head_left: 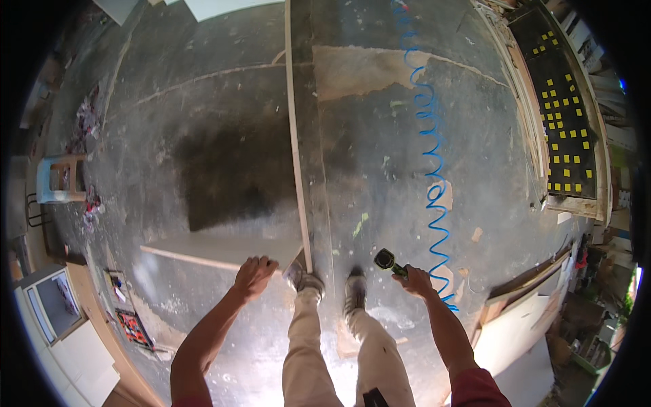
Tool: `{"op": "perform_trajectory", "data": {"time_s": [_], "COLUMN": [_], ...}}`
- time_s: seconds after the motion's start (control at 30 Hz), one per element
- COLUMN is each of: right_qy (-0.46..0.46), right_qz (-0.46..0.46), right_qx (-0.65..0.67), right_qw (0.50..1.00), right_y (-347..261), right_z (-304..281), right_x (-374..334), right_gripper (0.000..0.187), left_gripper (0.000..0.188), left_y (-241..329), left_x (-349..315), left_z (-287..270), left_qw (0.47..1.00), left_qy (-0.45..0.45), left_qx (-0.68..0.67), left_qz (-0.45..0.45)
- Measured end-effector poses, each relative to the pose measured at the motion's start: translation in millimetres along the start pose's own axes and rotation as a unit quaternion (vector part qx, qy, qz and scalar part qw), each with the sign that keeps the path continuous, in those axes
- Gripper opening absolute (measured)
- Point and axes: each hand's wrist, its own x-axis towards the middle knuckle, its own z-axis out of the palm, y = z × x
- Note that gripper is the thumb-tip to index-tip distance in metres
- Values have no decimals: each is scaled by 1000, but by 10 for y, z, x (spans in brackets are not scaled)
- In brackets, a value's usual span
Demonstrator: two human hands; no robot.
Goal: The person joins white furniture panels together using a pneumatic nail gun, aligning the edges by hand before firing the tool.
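Observation:
My left hand point(255, 277) is closed over the top edge of a pale board point(203, 255) standing on edge, near the corner where it meets a long narrow board point(296, 129). That long board runs away from my feet across the floor. In my right hand point(415, 282) is a black and green hand-held power tool point(386, 260). My fingers wrap its grip, and the wide dark end points up and left, clear of the boards. Which kind of tool it is, I cannot tell.
A coiled blue hose point(434, 197) lies along the floor on the right and reaches my right forearm. Stacked panels point(522, 305) lean at the right, below a black board with yellow squares point(566, 136). A blue stool point(57, 178) stands at the left.

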Motion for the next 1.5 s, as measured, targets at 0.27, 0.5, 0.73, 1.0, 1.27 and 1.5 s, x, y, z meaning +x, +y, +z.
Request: {"op": "perform_trajectory", "data": {"time_s": [0.27, 0.5, 0.73, 1.0, 1.27, 1.5], "right_qy": [-136, -214, -219, -204, -168, -206], "right_qz": [-48, -81, -117, -85, -94, -163], "right_qx": [566, 589, 601, 658, 735, 738], "right_qw": [812, 775, 760, 720, 650, 621], "right_y": [-207, 11, 42, -32, -256, -235], "right_z": [84, 481, 906, 1372, 1579, 1604], "right_x": [1357, 2237, 2681, 2987, 2469, 1843], "right_gripper": [28, 40, 42, 41, 42, 43], "left_gripper": [24, 19, 25, 37, 44, 41], "left_y": [96, 257, 430, 358, 400, 353], "left_x": [52, 295, 392, 293, 323, 338], "left_z": [278, 607, 501, 803, 1136, 1121], "left_qw": [995, 992, 990, 982, 928, 921], "left_qy": [-38, -24, -52, 171, 359, 365], "left_qx": [85, 126, 108, 85, 79, 120], "left_qz": [-27, -22, -77, -10, 55, 66]}}
